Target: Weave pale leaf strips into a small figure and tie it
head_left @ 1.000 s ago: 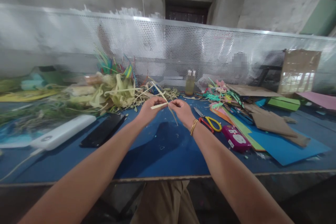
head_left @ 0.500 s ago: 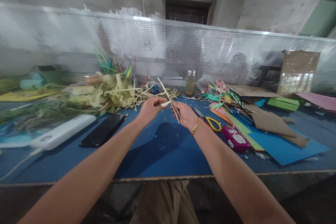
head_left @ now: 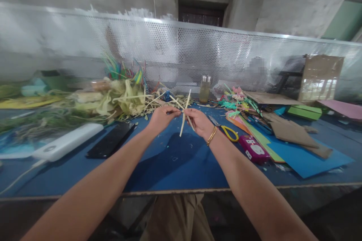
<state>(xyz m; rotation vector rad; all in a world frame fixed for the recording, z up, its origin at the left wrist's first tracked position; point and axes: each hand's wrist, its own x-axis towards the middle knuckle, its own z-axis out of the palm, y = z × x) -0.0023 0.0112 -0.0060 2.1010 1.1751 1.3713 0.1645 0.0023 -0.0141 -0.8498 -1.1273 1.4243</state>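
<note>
While pinching the pale strips [head_left: 182, 125] where crossed, in front of the bottle [head_left: 204, 89] and slightly left of it, best to press lightly and squarely on the crossing, so as not to split thin, probably brittle stuff. Right hand [head_left: 199, 121], in front of the bottle: thumb and forefinger closed on the crossing. Left hand [head_left: 163, 117], in front and farther left of the bottle: fingertips nearly together, right beside the crossing; impossible to tell whether gripping a strip or merely touching. Probably wise to anchor with the right, adjust with the left, and let the loose ends fan apart. Hidden behind fingertips: the crossing itself, hence no reading of strip count or over-and-under order. Scissors [head_left: 224, 128], in front and right of the bottle, partly covered by the right wrist [head_left: 208, 132].
</note>
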